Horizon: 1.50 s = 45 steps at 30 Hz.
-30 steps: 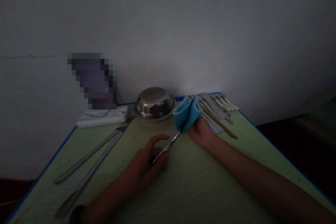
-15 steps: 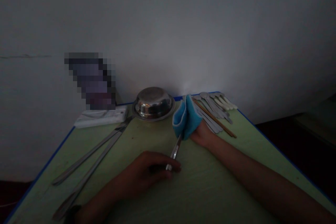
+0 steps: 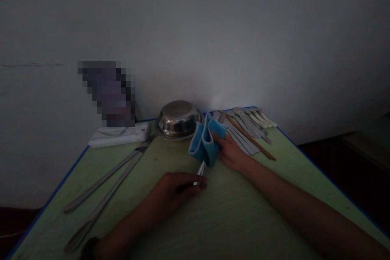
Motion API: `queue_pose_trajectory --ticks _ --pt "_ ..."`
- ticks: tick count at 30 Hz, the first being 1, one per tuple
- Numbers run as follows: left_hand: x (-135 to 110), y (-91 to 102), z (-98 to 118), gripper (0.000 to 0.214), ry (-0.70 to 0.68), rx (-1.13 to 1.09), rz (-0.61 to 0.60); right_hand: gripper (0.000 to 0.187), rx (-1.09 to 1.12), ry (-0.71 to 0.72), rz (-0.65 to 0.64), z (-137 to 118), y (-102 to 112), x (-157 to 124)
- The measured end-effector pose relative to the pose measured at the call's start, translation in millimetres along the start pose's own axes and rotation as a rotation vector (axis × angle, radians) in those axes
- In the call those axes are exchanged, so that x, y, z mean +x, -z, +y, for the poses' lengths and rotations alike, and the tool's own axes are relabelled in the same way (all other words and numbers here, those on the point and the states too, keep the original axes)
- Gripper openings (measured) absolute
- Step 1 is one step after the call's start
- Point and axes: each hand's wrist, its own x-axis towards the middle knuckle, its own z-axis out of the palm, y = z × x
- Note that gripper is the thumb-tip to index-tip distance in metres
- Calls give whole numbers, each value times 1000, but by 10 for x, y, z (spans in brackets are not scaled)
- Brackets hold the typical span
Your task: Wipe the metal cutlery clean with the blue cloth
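Observation:
My left hand (image 3: 179, 187) pinches the lower end of a shiny metal utensil (image 3: 200, 169) between thumb and fingers, over the middle of the table. A folded light-blue cloth (image 3: 209, 140) with pale edges is wrapped around the utensil's upper part. My right hand (image 3: 230, 150) is closed on that cloth from the right side. Most of the utensil's upper part is hidden in the folds, so its kind is unclear. A flat grey tip, in line with the handle, shows just past the cloth.
An upturned steel bowl (image 3: 179, 118) stands by the wall. Two long metal tongs-like pieces (image 3: 106, 207) lie left, near a white packet (image 3: 120, 135) and a pixelated upright object (image 3: 108, 93). Several spoons (image 3: 248, 122), flat utensils (image 3: 243, 140) and brown chopsticks (image 3: 248, 136) lie at right.
The cloth and my right hand have shifted slightly left and toward me, and the folds have changed shape. My left hand has risen a little, still on the utensil.

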Motion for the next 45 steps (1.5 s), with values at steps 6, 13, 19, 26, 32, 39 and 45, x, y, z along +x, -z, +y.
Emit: queue_pose_trajectory --ticks 6,13,19,26,32,39,45 --pt "-66 2 67 17 -48 86 -67 17 178 -57 180 -43 92 134" --pt "-134 66 120 18 -136 141 -118 27 211 -42 70 -103 87 46" --pt "-58 33 119 13 -33 -35 -86 23 29 -42 43 -51 63 12" --pt "-23 12 120 16 130 -379 -8 27 -34 58 133 6 -8 -43" --pt "-45 91 141 29 166 -518 -25 23 -50 117 111 -239 -445 -138" --pt "-114 171 301 24 65 -538 22 24 -251 224 -30 -636 -934 -13" --pt "80 436 576 39 207 -505 67 26 -469 348 38 -783 -1013 108"
